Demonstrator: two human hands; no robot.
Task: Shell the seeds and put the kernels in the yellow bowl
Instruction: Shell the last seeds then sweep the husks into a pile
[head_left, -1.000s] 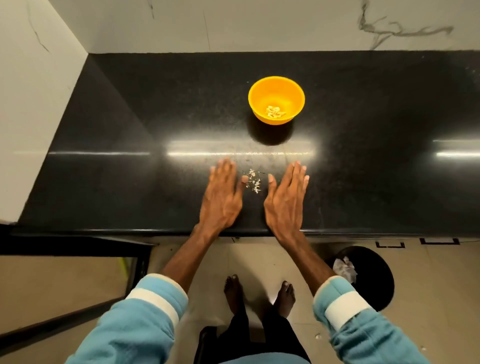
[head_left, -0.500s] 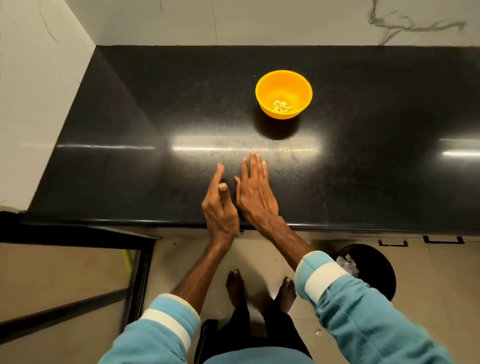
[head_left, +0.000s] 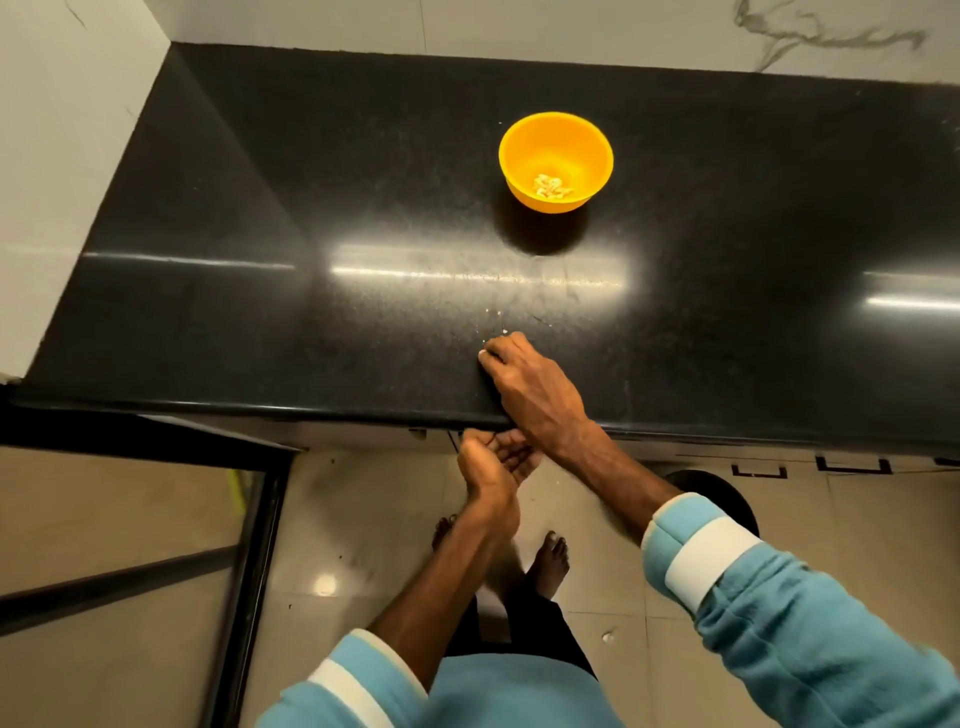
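Where the surface (head_left: 260, 312) meets its front edge, both hands sit; open room all round the yellow bowl (head_left: 522, 150).
Right hand (head_left: 524, 384) lies on the surface, fingers bent, tips down; can't tell if it pinches anything. Left hand (head_left: 493, 462) cupped palm-up just below the edge, contents unreadable. Kernels (head_left: 553, 187) in the bowl, well apart from the hands. Pale bits (head_left: 493, 314) just past the right fingertips (head_left: 485, 356). Left wall (head_left: 62, 156) and back wall (head_left: 519, 26) box it in. Floor bin (head_left: 717, 486) partly hidden by the right forearm.

Dim warm indoor light, streaks of white glare across the glossy black countertop (head_left: 260, 208), dark shadow under the yellow bowl (head_left: 556, 150), wide-angle bending at edges, blue sleeve (head_left: 810, 639) softly blurred.
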